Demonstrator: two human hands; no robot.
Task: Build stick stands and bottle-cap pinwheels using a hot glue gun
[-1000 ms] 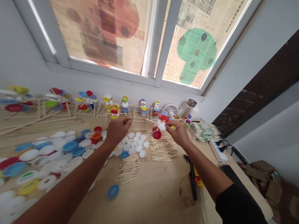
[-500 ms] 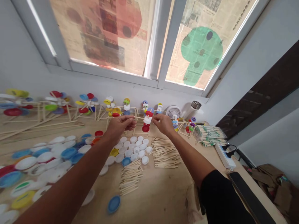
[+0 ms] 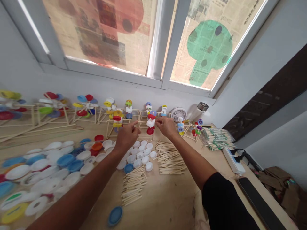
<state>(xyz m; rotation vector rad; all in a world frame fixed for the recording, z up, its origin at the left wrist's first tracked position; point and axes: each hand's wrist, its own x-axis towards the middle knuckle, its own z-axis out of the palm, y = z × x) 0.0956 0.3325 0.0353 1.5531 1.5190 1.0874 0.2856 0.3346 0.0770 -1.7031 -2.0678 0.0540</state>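
Note:
Just left of centre, my left hand [image 3: 129,135] pinches the left end of a thin wooden stick [image 3: 142,122]. On that stick sits a small wheel of red, white and blue bottle caps [image 3: 151,122]. My right hand [image 3: 168,127] is closed at the wheel's right side, its fingertips around the stick's other end, which they mostly hide. A light stick frame stands just below and behind the wheel. To the left of my left hand is another cap wheel [image 3: 117,118] in yellow and red, on its own stick frame.
Loose bottle caps [image 3: 66,159] spread over the table's left. Two piles of short sticks [image 3: 134,185] lie in front, with a blue cap [image 3: 115,216] nearby. More cap wheels line the wall, beside a fan [image 3: 179,113] and a flask [image 3: 201,111]. A power strip [image 3: 233,161] and phone [image 3: 254,195] are right.
My left hand has lowered slightly and turned, uncovering the yellow and red wheel behind it. The held wheel and my right hand have barely moved. The view has shifted a little.

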